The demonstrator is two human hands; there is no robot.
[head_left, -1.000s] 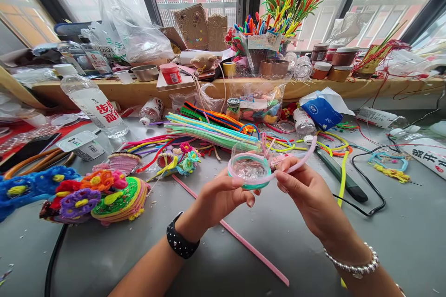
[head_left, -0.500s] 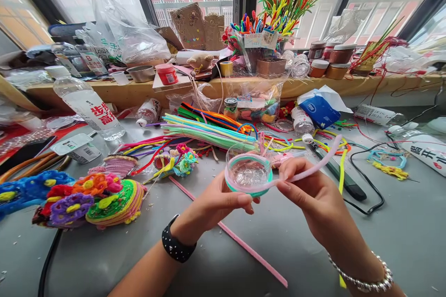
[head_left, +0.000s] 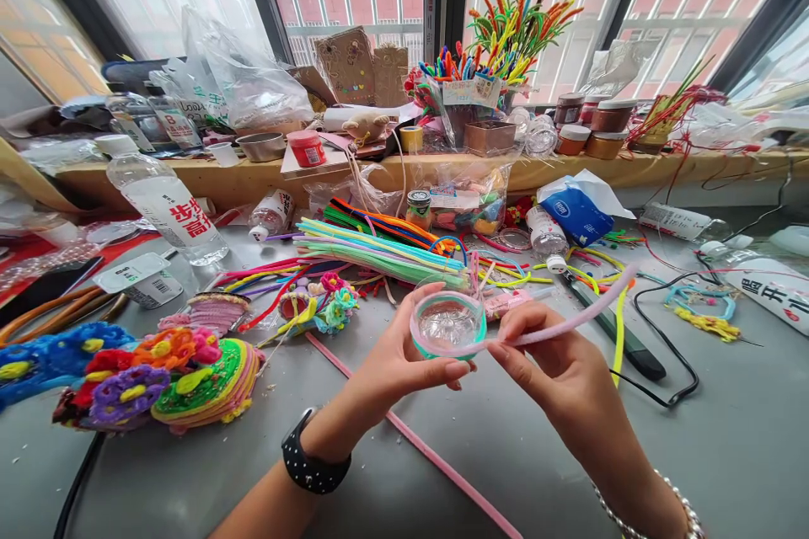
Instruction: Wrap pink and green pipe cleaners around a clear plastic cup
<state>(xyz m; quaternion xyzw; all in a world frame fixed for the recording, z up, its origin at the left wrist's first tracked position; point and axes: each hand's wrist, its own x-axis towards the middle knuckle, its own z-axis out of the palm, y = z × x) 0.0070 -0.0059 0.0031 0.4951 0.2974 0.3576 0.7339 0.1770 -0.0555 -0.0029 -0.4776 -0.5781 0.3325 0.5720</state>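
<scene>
My left hand is closed around a small clear plastic cup, its thumb along the near side. A teal pipe cleaner rings the cup's wall. Above the teal one, a pale pink pipe cleaner wraps round the cup, and its loose end sticks out to the upper right. My right hand pinches this pink pipe cleaner between thumb and fingers just right of the cup. Below the hands, a separate pink pipe cleaner lies slantwise on the grey table.
Beyond the cup lies a bundle of pastel pipe cleaners. Colourful pipe-cleaner flowers sit at left, near a tilted water bottle. A dark-handled tool and a black cable lie at right. Jars and bags crowd the wooden ledge.
The cup has tipped so its opening faces me more. My right hand has shifted slightly left and down along the pink pipe cleaner, close to the cup. The camera view has tilted up a little.
</scene>
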